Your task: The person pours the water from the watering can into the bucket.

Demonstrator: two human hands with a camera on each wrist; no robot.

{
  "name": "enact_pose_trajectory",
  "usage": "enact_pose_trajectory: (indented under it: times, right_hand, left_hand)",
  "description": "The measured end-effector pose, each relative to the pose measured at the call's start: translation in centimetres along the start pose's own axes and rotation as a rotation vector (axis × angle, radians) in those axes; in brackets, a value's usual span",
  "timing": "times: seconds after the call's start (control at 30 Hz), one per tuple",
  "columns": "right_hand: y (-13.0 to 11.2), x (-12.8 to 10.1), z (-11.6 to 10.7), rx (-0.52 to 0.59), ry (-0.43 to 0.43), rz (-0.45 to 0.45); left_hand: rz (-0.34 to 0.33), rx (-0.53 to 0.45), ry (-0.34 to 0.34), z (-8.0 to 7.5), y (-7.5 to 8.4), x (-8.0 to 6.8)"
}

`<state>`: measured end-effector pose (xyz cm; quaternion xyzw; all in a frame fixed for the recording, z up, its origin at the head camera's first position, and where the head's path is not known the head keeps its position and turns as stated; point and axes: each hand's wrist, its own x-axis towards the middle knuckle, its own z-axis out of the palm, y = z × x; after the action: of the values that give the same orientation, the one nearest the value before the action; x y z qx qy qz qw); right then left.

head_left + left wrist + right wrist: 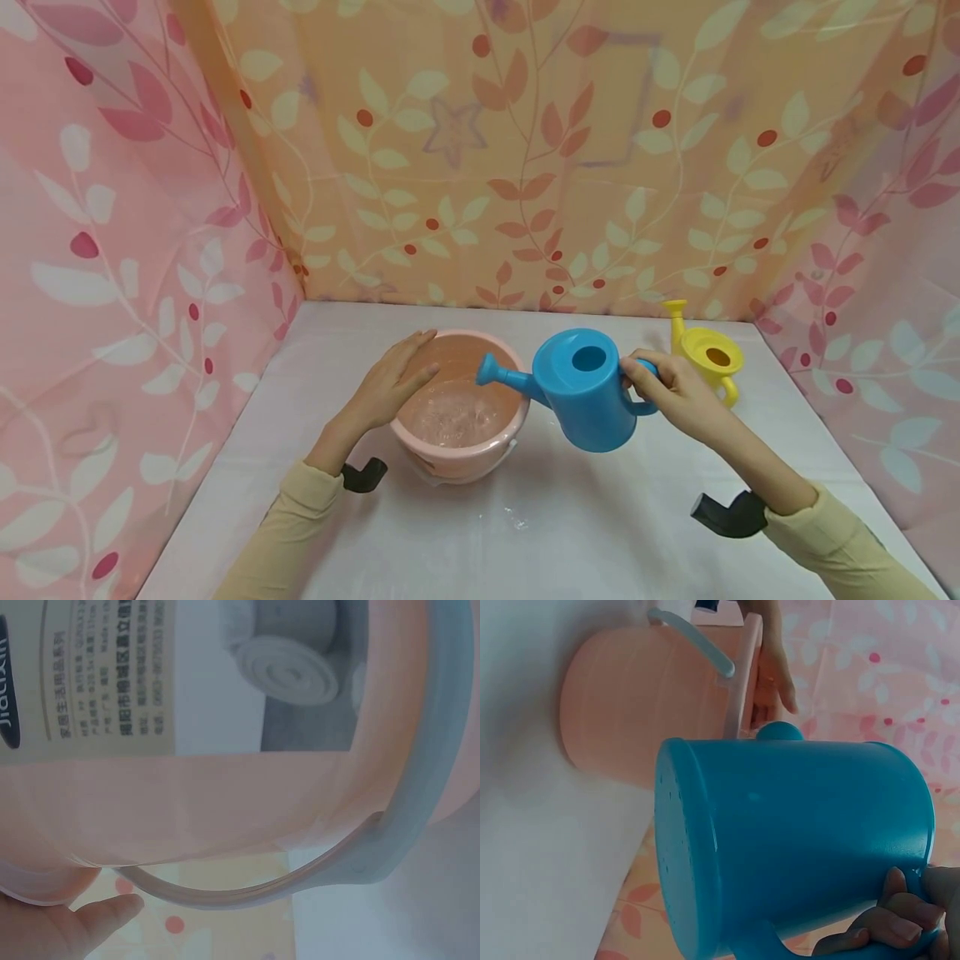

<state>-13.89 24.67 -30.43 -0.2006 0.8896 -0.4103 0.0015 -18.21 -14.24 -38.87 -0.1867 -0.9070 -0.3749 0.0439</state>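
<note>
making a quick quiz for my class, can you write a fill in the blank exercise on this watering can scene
1. The right hand holds the handle of the ____ watering can.
2. The spout of that can points over the pink ____, which holds water.
3. The left hand rests on the rim of the bucket with its fingers ____.
4. A second watering can, coloured ____, stands on the white table behind the right hand.

Missing words: blue; bucket; straight; yellow

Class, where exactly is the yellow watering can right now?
In the head view, the yellow watering can stands on the table's far right, just behind the right hand holding the blue watering can.
</note>
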Motion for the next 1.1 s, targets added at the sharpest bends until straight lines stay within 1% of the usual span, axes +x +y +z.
enact_pose_trajectory:
  times: [0.6,1.1]
  right_hand:
    - [0.09,0.13,-0.05,-0.022,-0.001,-0.026]
    - [-0.22,0.12,-0.11,-0.036,0.005,-0.018]
  left_hand:
    - [-0.006,0.001,-0.005,-0.05,0.02,-0.06]
    - [-0.005,-0.01,-0.002,0.03,-0.06,0.01]
